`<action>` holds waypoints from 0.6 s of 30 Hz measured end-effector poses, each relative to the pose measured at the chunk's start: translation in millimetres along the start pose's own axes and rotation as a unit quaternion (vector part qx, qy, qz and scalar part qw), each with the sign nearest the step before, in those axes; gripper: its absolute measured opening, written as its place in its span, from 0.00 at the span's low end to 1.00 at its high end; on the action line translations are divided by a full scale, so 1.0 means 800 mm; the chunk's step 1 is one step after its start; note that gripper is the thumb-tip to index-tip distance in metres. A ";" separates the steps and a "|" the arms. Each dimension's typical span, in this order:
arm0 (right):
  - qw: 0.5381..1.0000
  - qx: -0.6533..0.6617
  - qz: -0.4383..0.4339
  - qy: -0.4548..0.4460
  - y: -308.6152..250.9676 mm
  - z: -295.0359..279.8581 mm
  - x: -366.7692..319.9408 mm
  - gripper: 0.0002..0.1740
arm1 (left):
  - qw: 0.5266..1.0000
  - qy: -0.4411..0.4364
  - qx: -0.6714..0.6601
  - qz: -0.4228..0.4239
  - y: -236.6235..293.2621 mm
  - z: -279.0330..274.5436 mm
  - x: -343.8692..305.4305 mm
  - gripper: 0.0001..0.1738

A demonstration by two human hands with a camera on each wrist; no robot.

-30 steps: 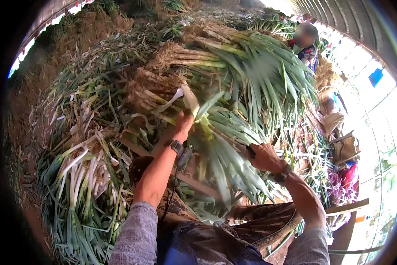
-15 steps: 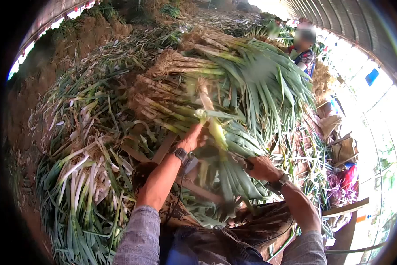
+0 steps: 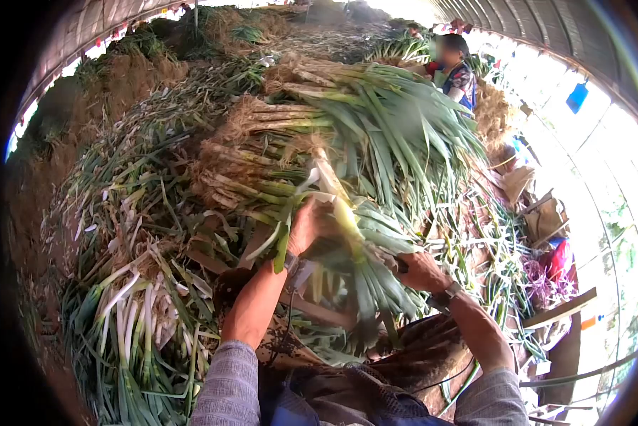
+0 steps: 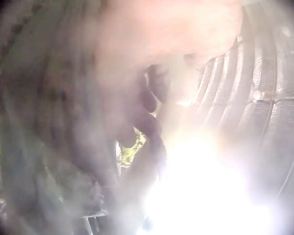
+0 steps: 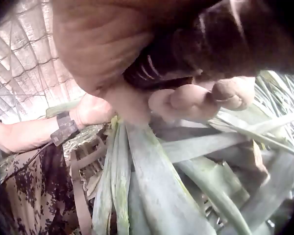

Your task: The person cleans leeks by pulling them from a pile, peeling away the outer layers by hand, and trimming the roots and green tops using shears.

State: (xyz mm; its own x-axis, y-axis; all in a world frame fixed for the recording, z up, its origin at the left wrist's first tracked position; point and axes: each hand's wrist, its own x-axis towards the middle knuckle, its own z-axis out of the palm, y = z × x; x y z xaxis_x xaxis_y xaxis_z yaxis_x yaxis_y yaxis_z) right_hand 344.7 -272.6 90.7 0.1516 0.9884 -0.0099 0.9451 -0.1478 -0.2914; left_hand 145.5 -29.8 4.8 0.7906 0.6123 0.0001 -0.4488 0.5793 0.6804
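Note:
A leek [image 3: 344, 213] with roots on top slants in front of me, its green leaves [image 5: 159, 181] hanging low in the right wrist view. My left hand [image 3: 310, 227] grips its pale stalk from the left, the fingers partly hidden and blurred. A loose strip of outer leaf [image 3: 282, 238] droops over the left wrist. My right hand [image 3: 422, 271] curls round the dark handle [image 5: 171, 54] of a tool, whose far end overlaps the leek's leaves in the head view. Glare washes out most of the left wrist view.
Bundled leeks [image 3: 397, 128] with brown roots lie just ahead. Peeled leeks [image 3: 138, 319] are heaped at the left, with trimmings [image 3: 127, 163] beyond. Another person [image 3: 457, 74] is at the back right. A wooden plank [image 3: 560, 309] juts out at the right, near purple string [image 3: 539, 280].
The leek has shifted right and tilted, its roots still up. A strip of leaf has come away and now hangs over my left wrist. The right hand keeps its hold, almost in place.

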 end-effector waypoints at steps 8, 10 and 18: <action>0.997 -0.020 0.042 -0.055 0.022 0.005 -0.026 0.17 | 0.981 0.064 0.179 0.021 -0.050 0.001 -0.006 0.15; 0.997 -0.015 0.054 -0.045 0.021 -0.009 -0.034 0.17 | 0.977 0.060 0.204 0.028 -0.045 0.004 -0.010 0.15; 0.997 -0.049 0.046 -0.026 0.036 -0.010 -0.034 0.13 | 0.970 0.034 0.240 -0.005 -0.038 0.020 -0.021 0.14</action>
State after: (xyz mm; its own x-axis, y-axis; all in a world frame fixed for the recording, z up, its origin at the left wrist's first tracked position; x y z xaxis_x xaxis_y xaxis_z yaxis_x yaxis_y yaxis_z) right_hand 369.8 -303.8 90.1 0.2258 0.9707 -0.0823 0.9520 -0.2378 -0.1927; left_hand 152.8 -66.4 -3.9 0.7576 0.6511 -0.0462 -0.1824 0.2792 0.9427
